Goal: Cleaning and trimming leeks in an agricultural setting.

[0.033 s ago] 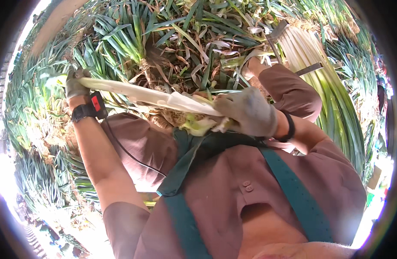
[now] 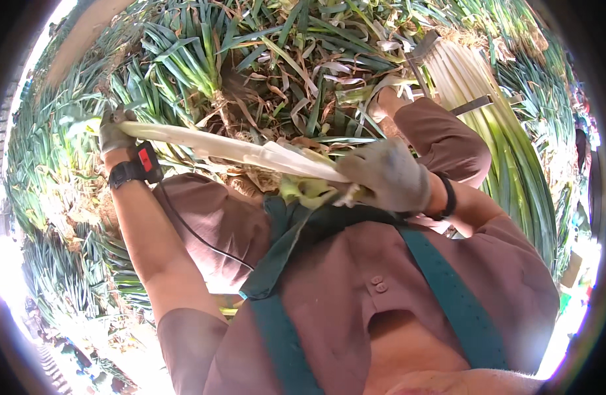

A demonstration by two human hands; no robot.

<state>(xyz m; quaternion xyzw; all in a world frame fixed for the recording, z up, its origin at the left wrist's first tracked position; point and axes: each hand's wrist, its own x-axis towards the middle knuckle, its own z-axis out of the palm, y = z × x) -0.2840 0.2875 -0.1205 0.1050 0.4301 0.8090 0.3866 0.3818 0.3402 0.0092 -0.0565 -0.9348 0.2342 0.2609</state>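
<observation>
A long leek point(image 2: 230, 146) with a white shaft stretches across in front of me, sloping down to the right. My left hand point(image 2: 115, 133), in a grey glove, is closed round its greener end at the left. My right hand point(image 2: 390, 174), also gloved, is closed at the leek's other end, its fingertips partly hidden. Beneath the shaft, near my right hand, hangs a loose pale-green outer leaf point(image 2: 309, 191). A strip of the white layer stands slightly away from the shaft close to the right hand.
Trimmed leeks point(image 2: 494, 125) lie in a neat stack at the right, between upright metal bars point(image 2: 471, 105). Unpeeled leeks point(image 2: 191, 62) with roots are heaped ahead, and more leeks point(image 2: 59, 263) lie left. Dry leaf scraps point(image 2: 283, 92) cover the ground before my legs.
My right hand has shifted slightly to the right along the leek's end, and the loose leaf below has moved a little. My left hand stays nearly where it was.
</observation>
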